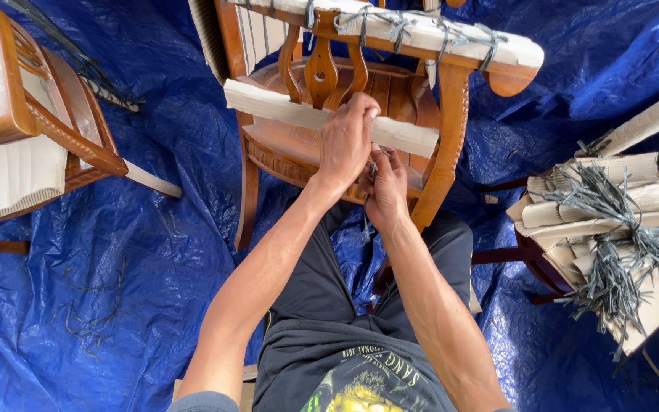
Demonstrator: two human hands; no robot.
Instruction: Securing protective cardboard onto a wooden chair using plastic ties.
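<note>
1. A person seated on a blue tarpaulin (154, 252) works at a carved wooden chair (436, 160) tipped toward the lap, both hands meeting at a cardboard strip (268, 103) laid across the chair's back rails.
2. The left hand (347, 141) presses fingers curled over the strip's lower edge, closed against it just left of the chair's near post.
3. The right hand (387, 187), directly below the left and touching it, pinches a thin grey strap (372, 172) that runs up between the two hands (its end is hidden behind the fingers).
4. Right of the chair, well apart, a bundle of grey straps (612, 236) lies on stacked cardboard pieces (573, 210).
5. Left of the chair stands a second wooden chair (47, 107).
</note>
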